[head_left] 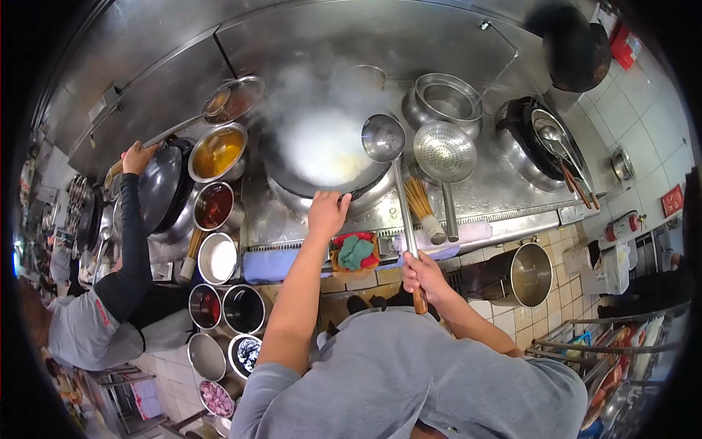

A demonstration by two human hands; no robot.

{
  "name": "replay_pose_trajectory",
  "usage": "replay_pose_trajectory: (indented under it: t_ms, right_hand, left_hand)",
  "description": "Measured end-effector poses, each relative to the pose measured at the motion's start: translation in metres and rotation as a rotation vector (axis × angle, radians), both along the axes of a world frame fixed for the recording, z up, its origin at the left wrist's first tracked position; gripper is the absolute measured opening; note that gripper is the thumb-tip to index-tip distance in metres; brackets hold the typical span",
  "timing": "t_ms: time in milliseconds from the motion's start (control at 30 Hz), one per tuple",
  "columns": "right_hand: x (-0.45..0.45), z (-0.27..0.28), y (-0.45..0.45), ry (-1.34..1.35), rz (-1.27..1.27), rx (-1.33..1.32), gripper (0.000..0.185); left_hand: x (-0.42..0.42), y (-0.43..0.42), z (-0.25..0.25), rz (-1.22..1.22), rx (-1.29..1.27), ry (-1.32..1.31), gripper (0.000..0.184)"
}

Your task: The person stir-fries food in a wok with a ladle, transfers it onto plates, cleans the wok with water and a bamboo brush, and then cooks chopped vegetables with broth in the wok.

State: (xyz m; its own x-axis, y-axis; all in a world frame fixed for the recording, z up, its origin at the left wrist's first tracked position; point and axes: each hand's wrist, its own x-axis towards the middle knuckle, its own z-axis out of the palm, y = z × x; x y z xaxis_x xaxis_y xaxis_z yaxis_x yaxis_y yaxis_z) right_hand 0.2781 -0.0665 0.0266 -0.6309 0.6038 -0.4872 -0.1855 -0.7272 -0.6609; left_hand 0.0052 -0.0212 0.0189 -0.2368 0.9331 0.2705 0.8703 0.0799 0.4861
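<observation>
Thick steam rises from the wok [365,183] on the burner and hides most of its contents, with a little yellow showing at the right. My left hand [327,214] is closed on the wok's near edge, by its dark handle. In my right hand [425,276] is a long ladle [384,137], gripped near its wooden end. The ladle's bowl hangs over the wok's right side. Just right of it lies a perforated strainer [444,152] on a metal pot. A bamboo brush [424,205] rests between the ladle and the strainer's handle.
Folded red and green cloths [356,252] lie at the stove's front edge. To the left stand bowls of orange oil [218,154] and red sauce [213,208]. A co-worker's hand [137,157] holds another ladle at a neighbouring wok [162,186]. A deep pot [531,274] stands lower right.
</observation>
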Motion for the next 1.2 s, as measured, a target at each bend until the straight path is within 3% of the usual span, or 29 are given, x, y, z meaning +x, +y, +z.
replay_pose_trajectory:
  t_ms: [433,600,733,1200]
  right_hand:
    - [-0.01,0.013,-0.018,-0.064,-0.036,0.029,0.016]
    - [-0.015,0.032,0.004,-0.437,-0.021,0.421,0.017]
    - [-0.01,0.029,0.036,-0.51,-0.03,0.56,0.019]
    - [-0.001,0.055,0.056,-0.46,0.017,0.427,0.02]
  left_hand:
    - [0.001,-0.002,-0.006,-0.013,0.083,0.03,0.029]
    - [0.002,-0.005,-0.008,-0.001,0.11,0.024,0.026]
    - [0.003,-0.005,-0.009,0.014,0.115,0.028,0.025]
    - [-0.002,-0.002,-0.014,0.049,0.044,0.021,0.024]
